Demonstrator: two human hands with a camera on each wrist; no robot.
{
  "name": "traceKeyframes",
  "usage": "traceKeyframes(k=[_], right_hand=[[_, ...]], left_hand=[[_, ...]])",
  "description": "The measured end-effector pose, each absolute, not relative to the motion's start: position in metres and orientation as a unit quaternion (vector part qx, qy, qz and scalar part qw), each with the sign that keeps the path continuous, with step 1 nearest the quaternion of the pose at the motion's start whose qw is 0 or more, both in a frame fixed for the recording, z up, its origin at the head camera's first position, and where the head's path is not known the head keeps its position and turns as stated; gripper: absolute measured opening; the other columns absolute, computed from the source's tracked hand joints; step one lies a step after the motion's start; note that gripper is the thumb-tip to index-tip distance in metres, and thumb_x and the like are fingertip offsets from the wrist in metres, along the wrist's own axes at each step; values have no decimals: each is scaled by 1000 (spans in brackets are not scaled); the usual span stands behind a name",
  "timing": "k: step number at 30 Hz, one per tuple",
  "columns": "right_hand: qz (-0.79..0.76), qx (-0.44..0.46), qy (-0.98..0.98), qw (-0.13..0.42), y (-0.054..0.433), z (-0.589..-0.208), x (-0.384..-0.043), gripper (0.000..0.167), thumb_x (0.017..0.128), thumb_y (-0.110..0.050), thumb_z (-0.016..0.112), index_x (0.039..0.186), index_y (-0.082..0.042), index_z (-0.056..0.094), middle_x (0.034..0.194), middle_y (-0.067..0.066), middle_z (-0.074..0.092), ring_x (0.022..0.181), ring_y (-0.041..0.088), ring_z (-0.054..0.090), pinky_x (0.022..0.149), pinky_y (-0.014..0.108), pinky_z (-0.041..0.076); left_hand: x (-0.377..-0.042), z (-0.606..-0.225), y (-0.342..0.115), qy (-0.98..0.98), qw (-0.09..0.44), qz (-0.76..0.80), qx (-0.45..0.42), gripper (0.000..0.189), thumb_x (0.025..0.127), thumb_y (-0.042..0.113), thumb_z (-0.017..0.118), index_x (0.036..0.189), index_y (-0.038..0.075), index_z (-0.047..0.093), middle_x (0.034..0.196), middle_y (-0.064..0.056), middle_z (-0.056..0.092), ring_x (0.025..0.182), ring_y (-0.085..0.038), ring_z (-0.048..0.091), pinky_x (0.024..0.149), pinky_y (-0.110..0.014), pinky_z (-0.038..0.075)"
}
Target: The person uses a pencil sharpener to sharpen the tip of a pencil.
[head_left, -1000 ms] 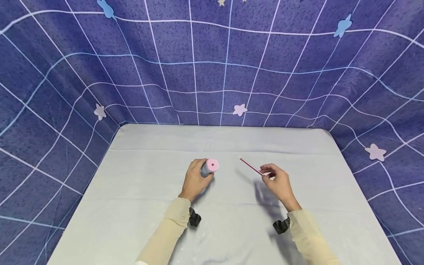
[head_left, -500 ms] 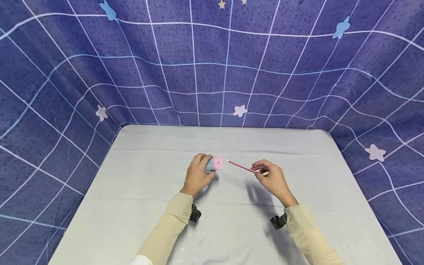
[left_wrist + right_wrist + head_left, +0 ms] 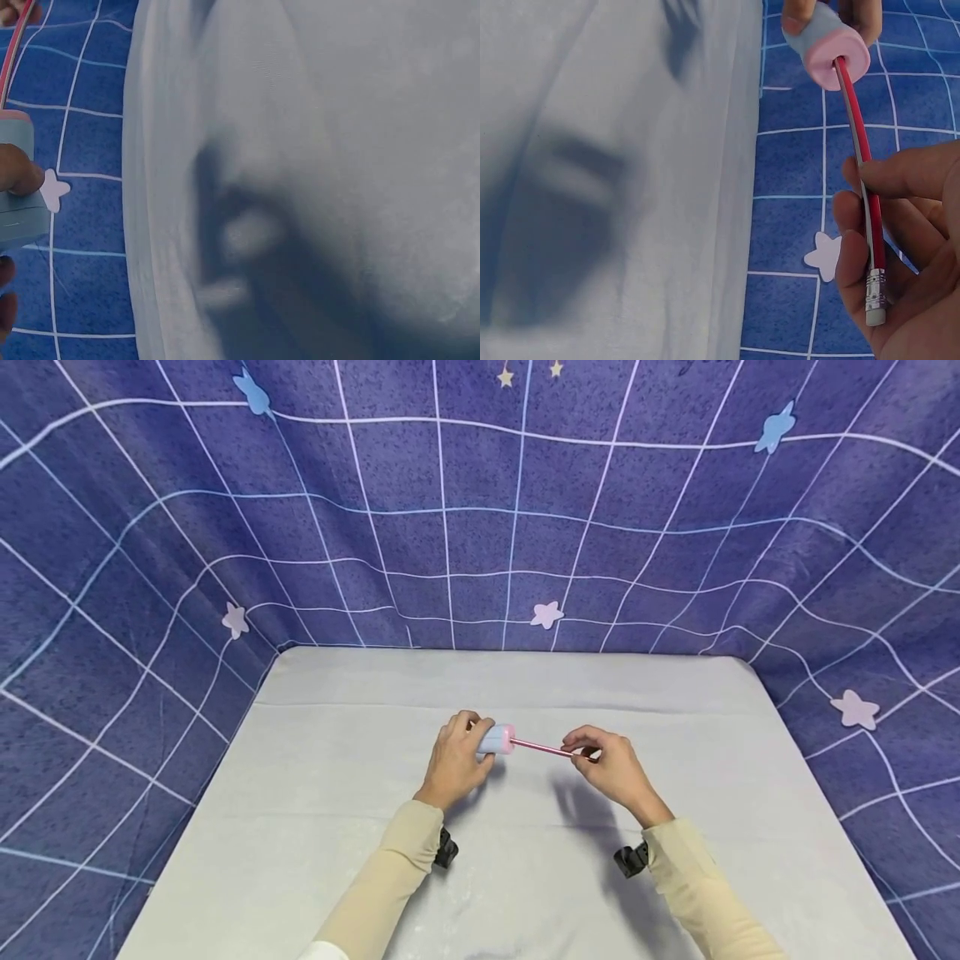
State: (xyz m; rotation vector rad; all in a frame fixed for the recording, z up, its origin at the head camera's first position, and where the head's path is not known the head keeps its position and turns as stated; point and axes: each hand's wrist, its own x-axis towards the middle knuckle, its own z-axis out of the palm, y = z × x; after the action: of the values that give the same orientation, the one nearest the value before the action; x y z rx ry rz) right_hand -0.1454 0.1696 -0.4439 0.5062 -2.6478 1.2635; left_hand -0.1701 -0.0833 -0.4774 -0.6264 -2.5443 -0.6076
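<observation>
In my left hand [image 3: 456, 762] I grip a light-blue pencil sharpener [image 3: 492, 739] with a pink end, held above the table and tipped so that end points right. My right hand [image 3: 611, 768] pinches a red-and-silver striped pencil [image 3: 542, 747] between thumb and fingers. The right wrist view shows the tip of the pencil [image 3: 858, 127] inside the hole of the pink face [image 3: 838, 58]; its white eraser [image 3: 875, 316] lies near my palm. In the left wrist view the sharpener [image 3: 21, 202] shows only partly, with a thumb [image 3: 21, 171] across it.
A table under a pale grey cloth [image 3: 360, 693] lies below both hands. Around its back and sides hangs a blue curtain [image 3: 480, 543] with a line grid and star shapes. Each wrist wears a small black camera [image 3: 446, 849]. Shadows of the hands fall on the cloth.
My left hand has tilted the sharpener from facing up toward me to facing right. The right hand has moved left, and the pencil's tip has entered the hole.
</observation>
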Motion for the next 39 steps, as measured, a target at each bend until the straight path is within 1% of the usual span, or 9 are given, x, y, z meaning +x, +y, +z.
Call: traceKeyframes(k=[4,8,16,20,24,27,31,35,39], right_hand=[[409,179,-891,80,170,-444,-146,21,76,7,67,94,-5,68,86,2,74,73,14,66,68,26,54],[404,195,-890,81,171,-445,-144,20,77,5,69,92,-7,68,84,0,74,74,14,66,68,27,54],[367,229,-895,106,176,-454,-134,22,71,-3,80,86,-15,70,79,-5,71,66,4,60,59,21,50],[350,265,-880,183,175,-455,-133,23,67,-2,82,82,-15,71,75,-6,69,61,0,55,53,18,46],[276,328,-849,311,167,-456,-134,19,68,-7,81,80,-15,70,74,-6,69,60,5,58,52,21,47],[190,369,-817,400,158,-457,-132,6,80,-16,73,80,-12,69,74,-5,68,59,10,60,49,24,46],[121,387,-786,466,146,-458,-130,22,94,-22,58,79,-9,67,72,-3,67,55,11,56,43,23,40],[183,359,-820,408,141,-457,-128,15,89,-19,65,78,-10,66,69,-4,65,51,7,55,42,20,40],[343,282,-867,225,142,-452,-125,11,76,-11,78,73,-12,67,67,-3,67,49,1,48,42,17,39]], left_hand=[[-167,-477,-81,-920,226,-205,-245,49,66,15,82,112,13,62,106,-8,55,95,-24,58,81,-41,42],[-163,-478,-80,-908,203,-244,-272,47,66,13,82,110,12,63,106,-9,55,93,-24,60,84,-42,45],[-150,-477,-82,-873,7,-414,-258,47,76,17,80,118,9,62,110,-4,53,93,-15,55,82,-29,51],[-150,-470,-82,-848,-53,-486,-206,41,85,22,71,123,11,60,105,-7,60,83,-16,54,69,-24,49],[-155,-463,-81,-818,-123,-541,-150,30,96,31,56,114,8,62,86,-6,61,67,-12,51,57,-23,44],[-157,-462,-80,-769,-193,-602,-97,37,99,36,48,101,0,60,70,-4,55,52,-7,44,48,-21,38],[-159,-460,-79,-726,-218,-651,-36,39,99,36,46,94,-1,56,58,-3,49,40,-7,34,39,-21,29],[-157,-456,-76,-774,-142,-615,-47,33,98,35,47,92,3,54,65,-2,51,50,-10,42,45,-22,36],[-151,-453,-76,-831,-51,-545,-100,23,98,29,50,92,8,52,80,-9,59,68,-15,52,57,-26,44]])
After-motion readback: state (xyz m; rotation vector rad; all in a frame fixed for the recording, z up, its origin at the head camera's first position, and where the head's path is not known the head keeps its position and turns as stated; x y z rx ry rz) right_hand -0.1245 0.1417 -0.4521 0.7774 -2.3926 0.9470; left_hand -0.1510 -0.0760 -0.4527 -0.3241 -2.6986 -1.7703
